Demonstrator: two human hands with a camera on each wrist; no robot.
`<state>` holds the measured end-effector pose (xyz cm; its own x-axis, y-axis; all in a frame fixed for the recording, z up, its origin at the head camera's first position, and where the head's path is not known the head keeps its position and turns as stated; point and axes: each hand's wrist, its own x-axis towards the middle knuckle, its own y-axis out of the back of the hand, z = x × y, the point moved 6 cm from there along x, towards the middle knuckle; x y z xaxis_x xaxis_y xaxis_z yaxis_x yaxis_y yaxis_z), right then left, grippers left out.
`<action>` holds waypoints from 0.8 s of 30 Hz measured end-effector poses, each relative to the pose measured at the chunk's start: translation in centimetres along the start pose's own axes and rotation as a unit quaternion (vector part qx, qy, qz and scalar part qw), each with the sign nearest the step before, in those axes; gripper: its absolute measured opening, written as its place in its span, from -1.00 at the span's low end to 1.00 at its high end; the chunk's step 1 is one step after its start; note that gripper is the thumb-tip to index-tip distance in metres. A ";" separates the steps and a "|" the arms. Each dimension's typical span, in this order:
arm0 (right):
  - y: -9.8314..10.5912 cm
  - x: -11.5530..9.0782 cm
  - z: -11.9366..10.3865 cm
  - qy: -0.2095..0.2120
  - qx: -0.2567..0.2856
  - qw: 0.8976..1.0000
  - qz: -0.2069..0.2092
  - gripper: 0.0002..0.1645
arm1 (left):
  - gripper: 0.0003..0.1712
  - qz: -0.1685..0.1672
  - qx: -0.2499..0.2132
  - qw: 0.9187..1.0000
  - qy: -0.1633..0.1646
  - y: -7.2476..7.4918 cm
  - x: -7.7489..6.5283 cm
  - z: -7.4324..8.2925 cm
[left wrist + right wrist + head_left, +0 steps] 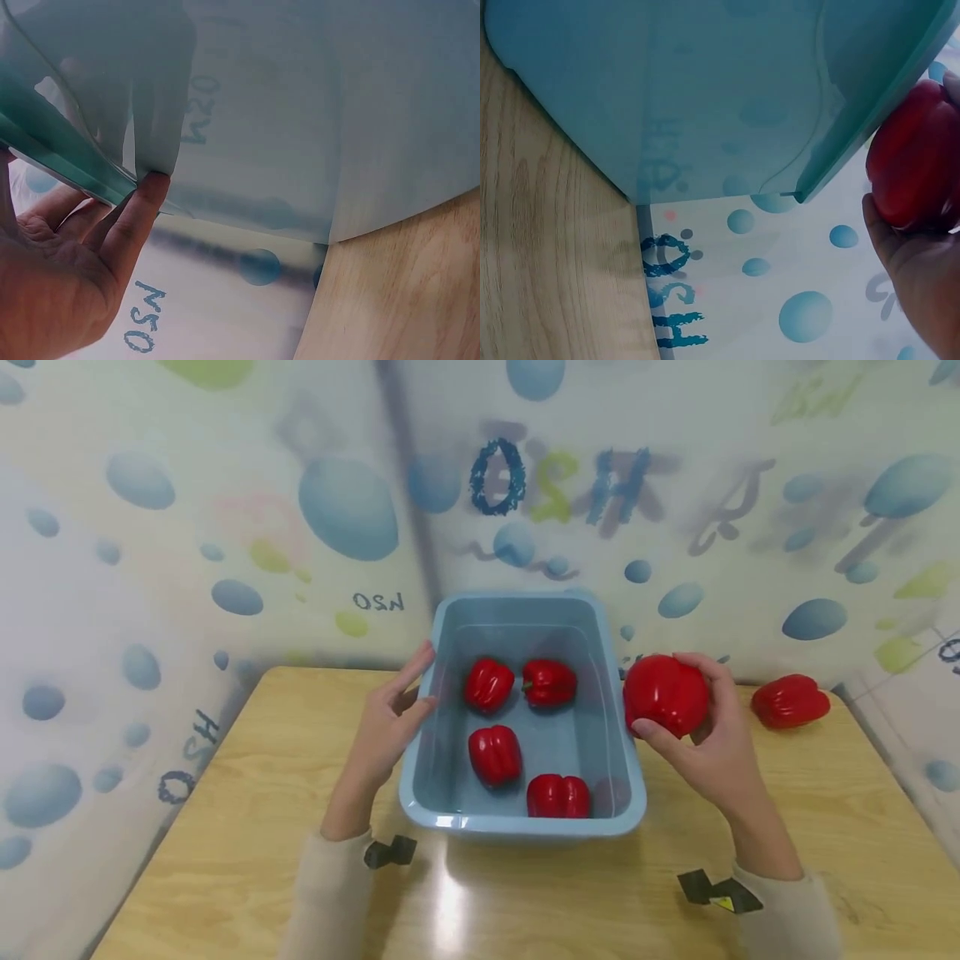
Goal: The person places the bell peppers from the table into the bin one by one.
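My right hand [716,747] grips a red bell pepper [666,695], held up beside the right rim of a blue plastic bin [525,825]. In the right wrist view the same pepper [913,161] is next to the bin's rim, fingers around it. At the bin's left side, my left hand [386,718] touches the rim with fairly straight fingers; the left wrist view has its fingertip [156,184] against the outer wall. Inside the bin lie several red bell peppers, among them one at back left [489,685] and one at the front [558,796].
Another red bell pepper [791,701] lies on the wooden table [247,827] at the far right, near the back edge. A patterned wall [337,518] with blue spots and letters rises right behind the table and the bin.
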<state>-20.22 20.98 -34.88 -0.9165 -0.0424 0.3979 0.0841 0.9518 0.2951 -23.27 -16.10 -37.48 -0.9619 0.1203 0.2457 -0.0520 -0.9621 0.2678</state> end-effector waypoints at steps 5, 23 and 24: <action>0.0 0.2 0.0 0.011 -0.006 1.000 -0.005 0.17 | -0.27 0.010 -0.008 1.000 0.002 -0.3 -0.3 -0.2; -0.3 -0.1 0.3 0.005 -0.008 1.000 -0.005 0.19 | -0.29 0.005 -0.008 1.000 0.005 -0.1 -0.3 -0.3; -0.3 -0.1 0.4 0.004 -0.006 1.000 -0.003 0.20 | -0.29 0.003 -0.007 1.000 0.005 -0.1 -0.2 -0.3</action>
<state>-20.31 20.80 -35.33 -0.9137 -0.0516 0.4031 0.0822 0.9479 0.3077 -23.13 -16.13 -37.82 -0.9647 0.1119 0.2386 -0.0493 -0.9661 0.2535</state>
